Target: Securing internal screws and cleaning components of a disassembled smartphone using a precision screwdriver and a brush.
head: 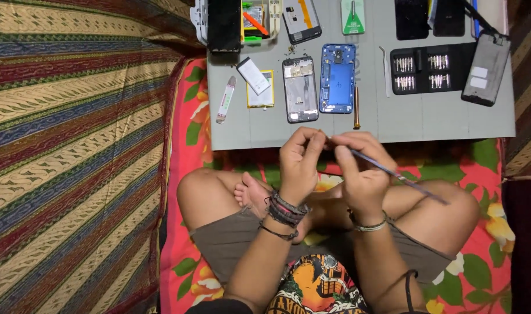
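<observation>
The left hand (300, 160) pinches something too small to tell between thumb and fingertips, just near the grey table (451, 119). The right hand (358, 168) is closed around thin metal tweezers (393, 174), whose tip meets the left fingertips and whose tail points right. Far on the table lie a blue phone back (337, 78), an open phone frame (300, 90), a yellow-edged battery (260, 90), a black bit set (425, 70) at the right and a green triangular-marked package (352, 16).
</observation>
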